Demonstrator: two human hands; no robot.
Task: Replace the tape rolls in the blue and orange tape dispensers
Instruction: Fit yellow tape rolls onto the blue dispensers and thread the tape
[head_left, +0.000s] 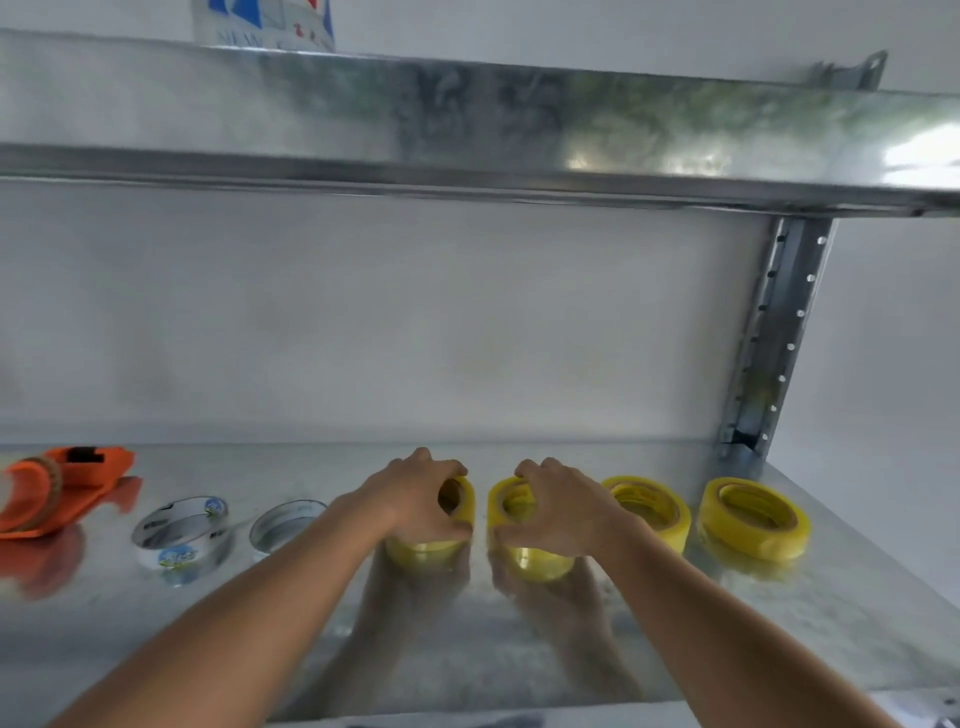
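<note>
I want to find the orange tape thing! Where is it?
The orange tape dispenser lies on the metal shelf at the far left of the head view, just left of the two clear tape rolls.

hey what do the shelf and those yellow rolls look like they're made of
Shelf: likely galvanized steel; mottled grey sheen, and it mirrors the arms.
Yellow rolls: apparently translucent yellowish plastic tape, glossy, wound on a paler inner core whose material is unclear.

The white package (262, 23) on the upper shelf (467, 119), far left, shows faint grey letters reading "NEW" under blue and red shapes. Labels on the clear tape roll (182, 535) are too blurred to read
</note>
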